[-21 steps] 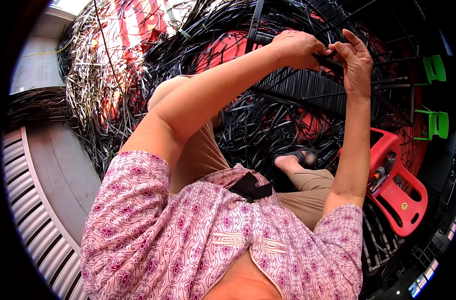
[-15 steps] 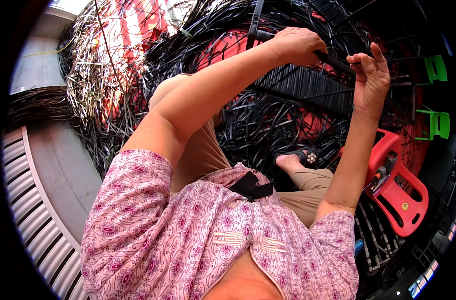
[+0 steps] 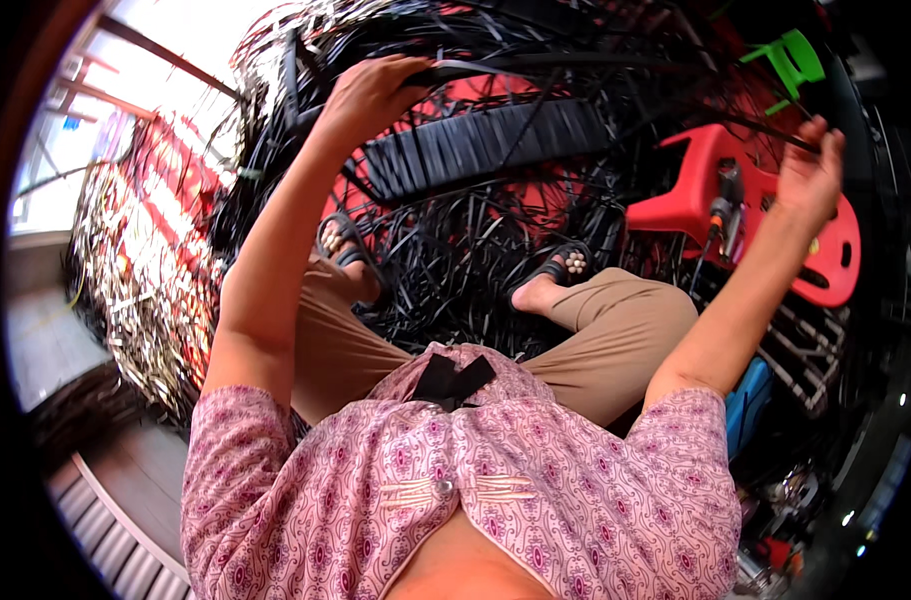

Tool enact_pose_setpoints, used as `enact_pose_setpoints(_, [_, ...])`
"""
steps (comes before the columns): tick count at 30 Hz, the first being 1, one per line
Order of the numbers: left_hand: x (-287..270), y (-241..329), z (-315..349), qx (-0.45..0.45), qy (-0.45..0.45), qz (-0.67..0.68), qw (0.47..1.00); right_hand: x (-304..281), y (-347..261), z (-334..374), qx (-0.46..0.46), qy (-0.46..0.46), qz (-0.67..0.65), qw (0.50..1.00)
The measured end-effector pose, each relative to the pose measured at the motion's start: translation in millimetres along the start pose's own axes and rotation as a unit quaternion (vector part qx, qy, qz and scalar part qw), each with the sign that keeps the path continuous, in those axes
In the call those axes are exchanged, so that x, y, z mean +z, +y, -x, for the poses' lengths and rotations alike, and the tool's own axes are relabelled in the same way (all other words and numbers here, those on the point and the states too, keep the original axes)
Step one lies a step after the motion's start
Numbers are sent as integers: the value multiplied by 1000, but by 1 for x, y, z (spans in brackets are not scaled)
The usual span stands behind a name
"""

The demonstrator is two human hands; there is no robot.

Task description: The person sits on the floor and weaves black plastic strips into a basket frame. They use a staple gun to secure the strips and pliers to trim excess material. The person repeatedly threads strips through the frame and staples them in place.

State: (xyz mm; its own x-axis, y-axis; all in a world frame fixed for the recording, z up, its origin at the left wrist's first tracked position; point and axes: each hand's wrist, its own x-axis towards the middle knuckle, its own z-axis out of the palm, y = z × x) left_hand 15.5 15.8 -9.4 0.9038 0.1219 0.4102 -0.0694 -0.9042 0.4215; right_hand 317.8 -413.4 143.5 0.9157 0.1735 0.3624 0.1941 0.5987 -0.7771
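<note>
Where the left hand (image 3: pixel 373 95) lies: 11 o'clock from the middle of the view, its back upward, fingers partly curled at the end of a black bar (image 3: pixel 475 69); how firmly they close on it one cannot tell.
Right hand (image 3: pixel 813 178): out at 2 o'clock, well apart from the other, fingers bent in and closed on a thin black strip (image 3: pixel 770 132) that runs from it toward 10 o'clock.
Woven panel (image 3: pixel 485 150): at 12 o'clock, between the person's hands and lower than both, black and closely banded.
Loose strips (image 3: pixel 455 255): black and tangled, spread around the feet over a red floor covering (image 3: pixel 535 195).
Sunlit heap (image 3: pixel 145 290): more strips, at 9 o'clock, shining pale.
Sandals (image 3: pixel 575 262): dark, with pale beads, one at 10 o'clock and one at 2.
Red plastic chair (image 3: pixel 680 190): between 2 and 3 o'clock, a hand tool with an orange part (image 3: pixel 719 210) resting against it.
Green chair (image 3: pixel 797 60): small, at 2 o'clock, beyond the red one.
Blue object (image 3: pixel 750 405): near 4 o'clock, beside the sleeve, partly hidden.
Slatted grey piece (image 3: pixel 125 540): at 8 o'clock.
</note>
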Motion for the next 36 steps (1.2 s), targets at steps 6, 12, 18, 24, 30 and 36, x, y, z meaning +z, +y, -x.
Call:
enact_pose_setpoints(6, [6,13,-2,-74,-36,9,997,-91,39,108,278,113,308,903])
enact_pose_setpoints(12, [5,21,2,-104,-31,37,993,-181,-34,212,294,189,361,864])
enact_pose_setpoints(18, [9,9,0,-126,-72,36,989,-274,-146,274,12,400,477,783])
enact_pose_setpoints(24, [12,13,-4,-157,-99,38,982,-329,-260,279,-219,494,608,582])
enact_pose_setpoints(30, [7,-6,-1,-161,-95,54,981,-289,-302,259,-149,515,788,304])
enact_pose_setpoints(36, [5,7,-5,-158,-108,41,981,-319,-340,265,-14,463,839,285])
